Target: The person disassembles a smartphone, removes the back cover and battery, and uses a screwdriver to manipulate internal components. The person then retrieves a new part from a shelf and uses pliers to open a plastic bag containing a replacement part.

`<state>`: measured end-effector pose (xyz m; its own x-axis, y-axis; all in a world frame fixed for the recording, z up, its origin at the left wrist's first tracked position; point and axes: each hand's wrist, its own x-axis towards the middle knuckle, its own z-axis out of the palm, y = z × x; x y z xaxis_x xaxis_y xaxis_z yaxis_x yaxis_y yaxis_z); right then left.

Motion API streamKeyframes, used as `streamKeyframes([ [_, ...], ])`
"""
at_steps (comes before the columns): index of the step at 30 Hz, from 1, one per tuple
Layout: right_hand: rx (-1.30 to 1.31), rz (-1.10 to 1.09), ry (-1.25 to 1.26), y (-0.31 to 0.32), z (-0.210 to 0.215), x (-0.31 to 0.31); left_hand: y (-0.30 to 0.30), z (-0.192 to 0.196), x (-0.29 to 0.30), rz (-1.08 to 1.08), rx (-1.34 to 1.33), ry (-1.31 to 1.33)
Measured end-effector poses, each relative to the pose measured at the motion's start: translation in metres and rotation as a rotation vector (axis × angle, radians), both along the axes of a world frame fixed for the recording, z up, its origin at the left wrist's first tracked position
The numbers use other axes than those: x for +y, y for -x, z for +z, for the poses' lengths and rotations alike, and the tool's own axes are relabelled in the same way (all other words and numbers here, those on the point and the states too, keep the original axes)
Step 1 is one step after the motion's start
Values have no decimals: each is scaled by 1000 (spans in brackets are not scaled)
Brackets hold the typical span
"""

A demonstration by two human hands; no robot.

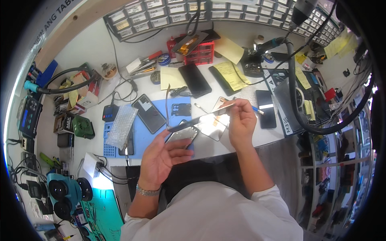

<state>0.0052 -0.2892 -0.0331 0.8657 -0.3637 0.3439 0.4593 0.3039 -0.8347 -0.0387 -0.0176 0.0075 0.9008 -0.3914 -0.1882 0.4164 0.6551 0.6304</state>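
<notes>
My left hand (pixel 161 157) cradles a silver phone frame (pixel 183 134) from below, just above the blue work mat (pixel 173 116). My right hand (pixel 240 120) pinches the right end of a thin dark screen panel (pixel 197 119), held edge-on and tilted down to the left until it meets the frame. A blue-tipped tool (pixel 257 110) pokes out behind my right fingers. A shiny back plate (pixel 213 125) lies on the bench under the panel.
Several phones lie about: one on the mat (pixel 149 113), one further back (pixel 195 80), one at the right (pixel 265 108). A bubble-wrap sheet (pixel 122 125), yellow notes (pixel 231 75), red drawers (pixel 199 52), a thick black hose (pixel 295 100) and a teal microscope (pixel 64 190) surround the work spot.
</notes>
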Motion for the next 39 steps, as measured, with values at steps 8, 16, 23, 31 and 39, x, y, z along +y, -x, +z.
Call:
streamKeyframes([
  [8,-276,230,-45,0,-13,-4,-1,-4,-13,-37,25,85],
  [16,-177,485,-217,10,-9,3,3,-8,-28,68,-77,-175],
  [23,-182,714,-155,25,-1,22,10,-5,-36,39,-14,-214],
  [31,-182,548,18,45,15,27,8,-2,-29,-32,-84,-244],
  [39,7,200,399,53,38,-13,-6,-7,-1,-77,-964,-1697],
])
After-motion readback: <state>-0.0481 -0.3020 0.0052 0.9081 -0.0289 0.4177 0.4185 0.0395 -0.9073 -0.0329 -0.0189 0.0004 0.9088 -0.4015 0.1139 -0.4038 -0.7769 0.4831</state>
